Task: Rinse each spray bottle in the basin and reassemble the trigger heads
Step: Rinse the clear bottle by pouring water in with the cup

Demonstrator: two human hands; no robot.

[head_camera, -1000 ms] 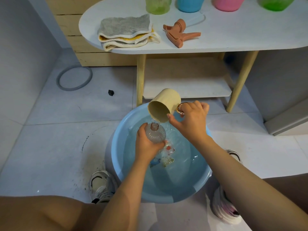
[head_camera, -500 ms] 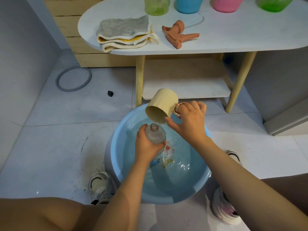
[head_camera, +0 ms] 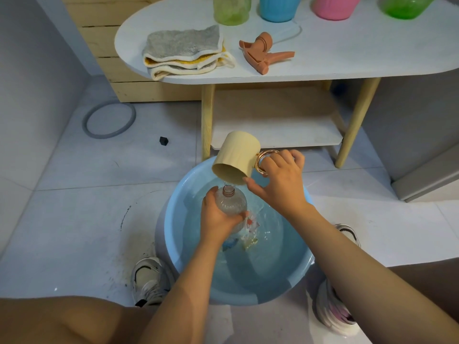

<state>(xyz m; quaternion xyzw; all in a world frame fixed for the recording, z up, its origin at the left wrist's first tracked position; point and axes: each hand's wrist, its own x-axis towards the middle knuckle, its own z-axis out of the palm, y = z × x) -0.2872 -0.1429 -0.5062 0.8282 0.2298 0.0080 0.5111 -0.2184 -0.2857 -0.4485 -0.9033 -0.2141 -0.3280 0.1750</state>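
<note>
My left hand [head_camera: 218,214] grips a clear spray bottle [head_camera: 231,202] without its head, neck up, over the blue basin [head_camera: 173,244] of water. My right hand [head_camera: 280,180] holds a cream cup [head_camera: 237,157] by its golden handle, tipped mouth-down right above the bottle's neck, with a thin stream of water running into it. An orange trigger head [head_camera: 263,54] lies on the white table [head_camera: 347,53] beyond the basin.
On the table stand four coloured bottles: pale green [head_camera: 232,8], blue [head_camera: 279,7], pink [head_camera: 335,6], bright green [head_camera: 404,6]. Folded cloths [head_camera: 183,53] lie at its left end. A grey ring [head_camera: 109,119] lies on the floor. My shoes [head_camera: 149,279] flank the basin.
My right hand has tilted the cup further, raising its base. The bottle in my left hand has stayed over the basin.
</note>
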